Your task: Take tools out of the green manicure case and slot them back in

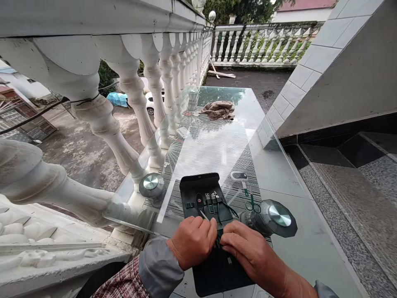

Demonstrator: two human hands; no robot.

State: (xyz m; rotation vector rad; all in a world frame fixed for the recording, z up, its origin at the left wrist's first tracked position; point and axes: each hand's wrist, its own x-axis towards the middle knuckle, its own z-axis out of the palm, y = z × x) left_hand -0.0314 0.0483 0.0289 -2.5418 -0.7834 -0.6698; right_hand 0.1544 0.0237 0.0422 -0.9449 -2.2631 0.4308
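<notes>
A black manicure case (pixel 200 182) lies unfolded on the glass tabletop (pixel 214 153). Its upper half holds nail clippers (pixel 212 203) and a dark oval-ended tool (pixel 199 202) under straps. My left hand (pixel 195 240) is closed over the case's left side, and a slim pale metal tip shows just above its knuckles. Close beside it, my right hand (pixel 243 248) pinches at the middle of the case. What either hand grips is hidden by the fingers. To the right of the case lie green-handled scissors (pixel 252 205) and a white-and-grey device (pixel 240 176).
A crumpled brown cloth (pixel 218 110) rests at the table's far end. Round metal-topped supports (pixel 151 182) show at the table's corners. A white balustrade (pixel 124 82) runs along the left; stone steps (pixel 347 198) rise at the right.
</notes>
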